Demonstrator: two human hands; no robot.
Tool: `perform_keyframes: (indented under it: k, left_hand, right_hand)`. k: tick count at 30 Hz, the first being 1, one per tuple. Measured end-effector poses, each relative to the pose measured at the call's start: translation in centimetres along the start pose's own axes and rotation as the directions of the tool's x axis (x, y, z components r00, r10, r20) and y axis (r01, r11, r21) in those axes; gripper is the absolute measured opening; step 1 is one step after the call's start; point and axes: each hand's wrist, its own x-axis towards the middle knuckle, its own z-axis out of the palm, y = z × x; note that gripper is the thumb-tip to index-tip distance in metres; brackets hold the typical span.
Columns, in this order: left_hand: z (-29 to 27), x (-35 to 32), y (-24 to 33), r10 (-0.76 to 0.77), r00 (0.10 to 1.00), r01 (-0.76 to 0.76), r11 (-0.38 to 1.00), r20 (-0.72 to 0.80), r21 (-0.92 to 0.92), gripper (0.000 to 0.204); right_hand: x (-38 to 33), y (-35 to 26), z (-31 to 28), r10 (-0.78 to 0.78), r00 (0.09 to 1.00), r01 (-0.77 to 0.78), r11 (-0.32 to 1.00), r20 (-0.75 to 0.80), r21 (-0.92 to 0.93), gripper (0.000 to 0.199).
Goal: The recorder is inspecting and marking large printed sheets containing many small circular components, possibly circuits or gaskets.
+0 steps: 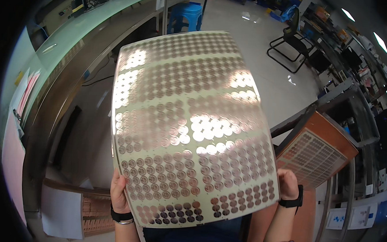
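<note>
PCB panel (166, 161) with rows of round copper patterns is up in front of the body, long axis running away from the wearer and leaning slightly left; left hand (118, 191) and right hand (288, 184) grip its side edges near the close end. Glass-topped table (107, 14) at left, glossy grey floor (262, 50) beyond with blue stool (189, 16) and black chair (292, 37).
</note>
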Motion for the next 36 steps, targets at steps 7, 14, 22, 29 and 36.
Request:
perform_keyframes:
  k: [7, 14, 22, 29, 36]
  left_hand:
    - [1.8, 0.3, 1.9, -0.140, 0.984, 0.126, 0.984, 0.110, 0.126, 0.057]
    - [0.4, 0.2, 0.4, -0.040, 0.999, 0.033, 0.960, -0.018, -0.277, 0.059]
    - [2.0, -2.0, -3.8, -0.106, 0.988, 0.092, 0.988, -0.115, -0.124, 0.049]
    - [-2.2, -2.0, 0.5, -0.065, 0.964, 0.070, 0.998, -0.256, 0.009, 0.039]
    - [-3.9, -2.1, 2.6, 0.132, 0.914, -0.041, 0.971, -0.384, 0.237, 0.024]
  right_hand:
    - [7.2, -0.1, 3.3, 0.003, 0.968, 0.013, 0.998, -0.249, 0.064, 0.051]
    - [7.5, 2.8, 3.6, -0.122, 0.961, 0.203, 0.920, -0.248, 0.334, 0.047]
    - [7.4, 5.6, 8.3, -0.163, 0.966, 0.216, 0.936, -0.202, 0.277, 0.057]
    - [4.4, -0.4, -0.2, -0.424, 0.822, 0.515, 0.838, -0.381, 0.180, 0.042]
    - [2.2, -2.8, -0.2, -0.285, 0.890, 0.283, 0.957, -0.357, -0.059, 0.057]
